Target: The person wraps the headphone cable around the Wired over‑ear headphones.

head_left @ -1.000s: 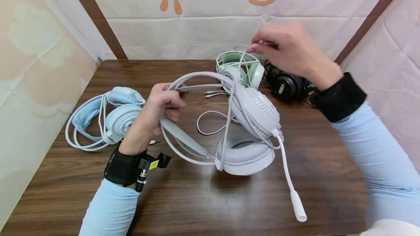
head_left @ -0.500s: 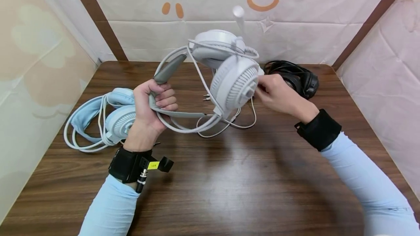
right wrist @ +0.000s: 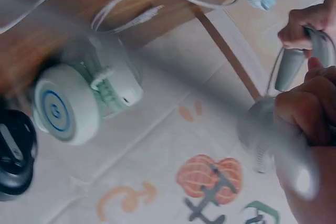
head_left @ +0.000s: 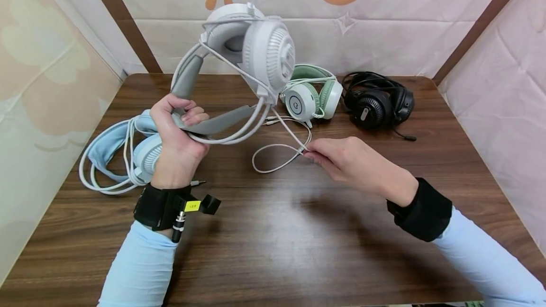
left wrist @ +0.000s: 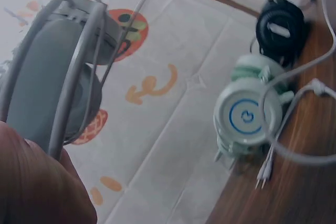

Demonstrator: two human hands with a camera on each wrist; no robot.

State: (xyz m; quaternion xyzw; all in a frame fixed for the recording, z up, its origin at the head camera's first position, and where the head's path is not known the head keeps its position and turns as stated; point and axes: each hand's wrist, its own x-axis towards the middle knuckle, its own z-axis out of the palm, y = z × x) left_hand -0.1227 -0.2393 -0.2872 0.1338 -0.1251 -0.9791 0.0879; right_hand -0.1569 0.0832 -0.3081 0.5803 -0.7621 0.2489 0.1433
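Note:
A white headset (head_left: pixel 269 56) with a grey padded headband is held up over the table, ear cups raised toward the back wall. My left hand (head_left: pixel 176 139) grips its headband, fingers curled round the grey padding; the left wrist view shows this headband (left wrist: pixel 44 72) close up, above the left hand (left wrist: pixel 39 182). White cable (head_left: pixel 289 129) is strung across and around the ear cups, and a length runs down to my right hand (head_left: pixel 356 165), which pinches it between thumb and fingers. In the right wrist view a blurred pale strip crosses in front of the right hand (right wrist: pixel 307 114).
A light blue headset (head_left: pixel 112 155) lies at left, partly behind the left forearm. A white-and-green headset (head_left: pixel 298 101) and a black headset (head_left: pixel 371 103) stand at the back. Loose white cable loops (head_left: pixel 273 170) rest mid-table. Fabric walls (head_left: pixel 384 46) enclose the back and sides.
The headset has swung up and left, its ear cups turning from low to high. My right hand has come down from above the back edge to mid-table, holding the cable.

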